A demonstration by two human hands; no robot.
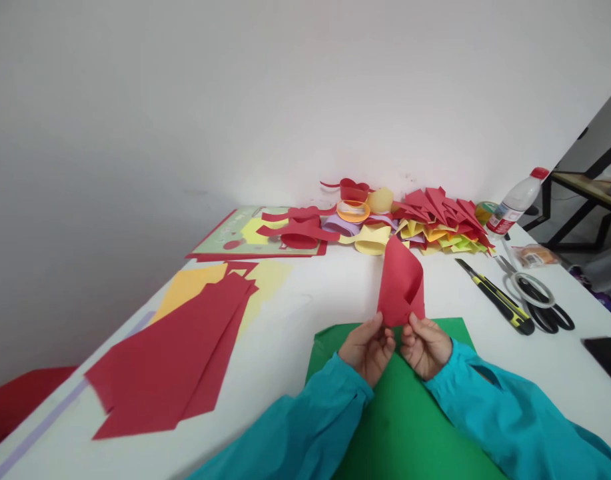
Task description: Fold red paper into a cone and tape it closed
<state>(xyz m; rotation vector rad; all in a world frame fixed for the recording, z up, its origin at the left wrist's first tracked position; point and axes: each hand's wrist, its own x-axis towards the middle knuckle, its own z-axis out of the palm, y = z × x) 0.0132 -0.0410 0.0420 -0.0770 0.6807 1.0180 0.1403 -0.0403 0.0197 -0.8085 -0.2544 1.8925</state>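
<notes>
1. Head view: a broad, smooth green sheet (415, 420) is lying nearest on the white tabletop (280, 373), partly beneath the teal-sleeved forearms.
2. Fingers of the left hand (368, 347) and right hand (428, 348) are pinching the bottom edge of a folded red paper piece (398, 283), one at each side; it is pointing upward over the sheet's far part. This paired grip is probably steadying it and stopping the fold from springing open.
3. Long, flat red paper sheets (170, 360) are overlapping at the left, perhaps fanned for easy lifting.
4. A yellow-and-black utility knife (495, 297) and black-handled scissors (549, 317) are lying at the right, seemingly within reach.
5. A heap of pointed, folded red, yellow and green paper (438, 210) is resting near the white wall (285, 100), apparently set back to leave working room.
</notes>
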